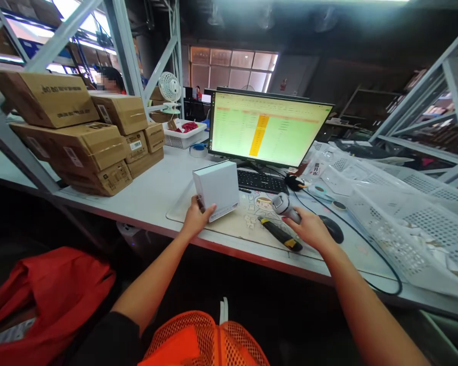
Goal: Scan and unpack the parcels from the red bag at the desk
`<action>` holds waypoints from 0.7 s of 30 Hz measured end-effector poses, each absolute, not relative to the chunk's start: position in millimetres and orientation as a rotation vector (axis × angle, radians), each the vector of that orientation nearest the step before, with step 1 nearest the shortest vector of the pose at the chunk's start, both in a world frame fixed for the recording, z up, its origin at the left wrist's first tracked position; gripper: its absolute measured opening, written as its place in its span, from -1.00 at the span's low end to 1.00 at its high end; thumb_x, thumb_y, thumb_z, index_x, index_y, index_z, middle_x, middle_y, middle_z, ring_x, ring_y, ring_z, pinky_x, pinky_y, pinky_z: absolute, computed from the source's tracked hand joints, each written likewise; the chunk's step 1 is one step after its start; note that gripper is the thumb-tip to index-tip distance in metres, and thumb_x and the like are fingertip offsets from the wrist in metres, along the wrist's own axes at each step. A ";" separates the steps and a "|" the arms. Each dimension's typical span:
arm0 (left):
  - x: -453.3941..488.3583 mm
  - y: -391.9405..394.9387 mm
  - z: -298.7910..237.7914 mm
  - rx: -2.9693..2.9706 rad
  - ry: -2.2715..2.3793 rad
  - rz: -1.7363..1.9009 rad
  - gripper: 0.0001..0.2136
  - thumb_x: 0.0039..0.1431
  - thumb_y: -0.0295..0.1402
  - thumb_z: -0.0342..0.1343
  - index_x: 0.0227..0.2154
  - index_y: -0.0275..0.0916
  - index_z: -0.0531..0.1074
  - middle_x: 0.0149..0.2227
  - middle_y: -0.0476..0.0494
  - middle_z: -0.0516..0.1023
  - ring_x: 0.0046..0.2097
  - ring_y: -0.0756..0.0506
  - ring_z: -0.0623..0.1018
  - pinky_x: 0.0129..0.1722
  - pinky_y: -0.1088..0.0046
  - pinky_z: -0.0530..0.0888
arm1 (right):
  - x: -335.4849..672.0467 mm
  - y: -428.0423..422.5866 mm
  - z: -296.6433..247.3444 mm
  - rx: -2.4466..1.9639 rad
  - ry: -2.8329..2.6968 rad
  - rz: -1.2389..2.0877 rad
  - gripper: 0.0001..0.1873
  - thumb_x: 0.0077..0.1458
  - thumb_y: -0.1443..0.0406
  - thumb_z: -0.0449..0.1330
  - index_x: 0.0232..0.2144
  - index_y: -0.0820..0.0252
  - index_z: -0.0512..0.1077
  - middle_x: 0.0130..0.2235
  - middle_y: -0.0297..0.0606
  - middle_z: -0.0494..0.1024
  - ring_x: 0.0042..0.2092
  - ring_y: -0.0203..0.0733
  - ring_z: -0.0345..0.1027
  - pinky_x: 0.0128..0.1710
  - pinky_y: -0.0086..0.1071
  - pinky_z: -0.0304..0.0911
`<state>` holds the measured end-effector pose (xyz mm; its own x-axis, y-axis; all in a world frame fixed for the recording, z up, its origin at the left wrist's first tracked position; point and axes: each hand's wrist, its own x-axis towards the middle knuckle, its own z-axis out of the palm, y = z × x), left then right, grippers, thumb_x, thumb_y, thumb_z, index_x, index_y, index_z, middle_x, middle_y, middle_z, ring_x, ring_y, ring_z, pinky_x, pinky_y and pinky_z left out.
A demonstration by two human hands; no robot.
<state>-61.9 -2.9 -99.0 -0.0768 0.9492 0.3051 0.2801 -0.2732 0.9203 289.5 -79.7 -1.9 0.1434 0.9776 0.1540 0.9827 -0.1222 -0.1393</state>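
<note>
My left hand [197,218] grips the lower left edge of a white box [218,190], thumb on its front and the other fingers partly hidden behind. The box is tilted over the desk mat [183,207]. In my right hand [307,226] is a grey handheld barcode scanner [284,206], its head pointing left toward the box. Below the scanner a black and yellow utility knife [280,234] lies on the mat. A black computer mouse [332,229] sits just beyond my right wrist.
Behind the box stand a monitor [269,129] and a black keyboard [261,181]. Brown cartons [87,145] are stacked at the left. White plastic baskets [416,223] fill the right side, a black cable [366,244] running before them. A small fan [170,86] stands at the back.
</note>
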 end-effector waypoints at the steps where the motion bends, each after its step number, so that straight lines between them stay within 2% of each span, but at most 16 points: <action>1: -67.3 -3.5 -100.2 1.600 1.396 1.380 -0.46 0.18 -0.06 0.29 0.09 -0.21 0.26 0.04 -0.39 0.60 0.08 -0.34 0.62 0.12 0.02 0.51 | 297.6 -69.5 -8.5 -2.307 -1.842 -0.051 -0.50 0.31 0.07 0.13 0.15 0.23 0.46 0.02 0.07 0.64 0.06 0.22 0.52 -0.03 -0.15 0.36; 5: -80.6 -5.8 -108.9 1.699 1.584 1.319 -0.43 0.18 -0.04 0.26 0.11 -0.24 0.25 0.06 -0.46 0.57 0.13 -0.44 0.58 0.11 -0.06 0.50 | 318.4 -45.2 -28.9 -2.509 -1.627 -0.063 -0.46 0.34 0.16 0.07 0.17 0.49 0.43 0.07 0.37 0.56 0.08 0.37 0.51 -0.01 -0.01 0.39; 9: -74.5 -8.0 -113.6 1.818 1.724 1.250 -0.40 0.14 -0.02 0.29 0.11 -0.24 0.27 0.04 -0.43 0.55 0.14 -0.46 0.55 0.16 -0.08 0.46 | 325.9 -36.0 -25.4 -2.570 -1.543 -0.055 -0.40 0.29 0.10 0.14 0.11 0.56 0.48 0.04 0.45 0.55 0.07 0.49 0.49 -0.02 0.09 0.41; 11: -70.1 -9.5 -111.6 1.889 1.763 1.186 -0.37 0.14 -0.01 0.30 0.14 -0.25 0.25 0.04 -0.43 0.55 0.15 -0.47 0.54 0.18 -0.08 0.44 | 324.2 -26.2 -17.2 -2.571 -1.500 -0.109 -0.38 0.34 0.11 0.05 0.14 0.61 0.45 0.08 0.50 0.50 0.14 0.52 0.43 0.05 0.14 0.37; 12: -68.8 -10.2 -109.8 1.918 1.780 1.148 -0.36 0.14 -0.02 0.30 0.15 -0.26 0.24 0.04 -0.43 0.54 0.15 -0.47 0.54 0.18 -0.07 0.43 | 321.2 -18.2 -13.9 -2.553 -1.495 -0.145 -0.36 0.39 0.14 -0.04 0.21 0.62 0.39 0.16 0.51 0.45 0.21 0.50 0.38 0.11 0.15 0.33; 14: -68.3 -11.0 -106.0 1.952 1.811 1.074 -0.32 0.15 -0.01 0.30 0.18 -0.28 0.21 0.06 -0.44 0.53 0.15 -0.47 0.53 0.18 -0.06 0.44 | 310.7 3.7 -12.2 -2.486 -1.560 -0.159 -0.36 0.44 0.20 -0.16 0.38 0.50 0.21 0.27 0.37 0.38 0.31 0.35 0.29 0.22 0.08 0.25; 15: -68.8 -11.2 -104.4 1.960 1.824 1.045 -0.31 0.15 0.00 0.29 0.19 -0.29 0.20 0.07 -0.45 0.53 0.15 -0.48 0.53 0.17 -0.05 0.44 | 303.8 16.8 -14.1 -2.447 -1.630 -0.114 -0.38 0.45 0.20 -0.12 0.42 0.37 0.18 0.29 0.24 0.41 0.31 0.25 0.30 0.25 0.01 0.24; 17: -70.3 -11.4 -102.4 1.962 1.842 1.007 -0.29 0.15 0.01 0.29 0.20 -0.29 0.19 0.08 -0.45 0.52 0.16 -0.48 0.52 0.15 -0.05 0.45 | 288.6 43.8 -22.0 -2.377 -1.781 0.043 -0.42 0.39 0.21 0.09 0.39 0.16 0.28 0.24 0.03 0.51 0.26 0.11 0.38 0.24 -0.15 0.26; 19: -71.6 -11.6 -102.1 1.957 1.843 0.993 -0.29 0.15 0.02 0.29 0.20 -0.28 0.19 0.08 -0.44 0.52 0.16 -0.47 0.52 0.15 -0.05 0.45 | 274.6 67.5 -31.0 -2.333 -1.861 0.168 -0.39 0.30 0.25 0.22 0.36 0.13 0.33 0.21 0.00 0.54 0.23 0.09 0.42 0.23 -0.19 0.27; 21: -71.9 -11.5 -103.2 1.956 1.833 0.998 -0.29 0.15 0.01 0.30 0.20 -0.29 0.19 0.08 -0.45 0.52 0.16 -0.47 0.52 0.16 -0.05 0.44 | 264.4 85.1 -37.3 -2.320 -1.859 0.214 -0.35 0.32 0.27 0.22 0.40 0.19 0.27 0.23 0.10 0.50 0.24 0.13 0.41 0.25 -0.10 0.27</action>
<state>-71.9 -11.5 -103.2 -0.0439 0.9560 0.2899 0.7623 -0.1555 0.6283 264.4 85.1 -37.3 0.2169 0.9761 -0.0111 0.9532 -0.2143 -0.2133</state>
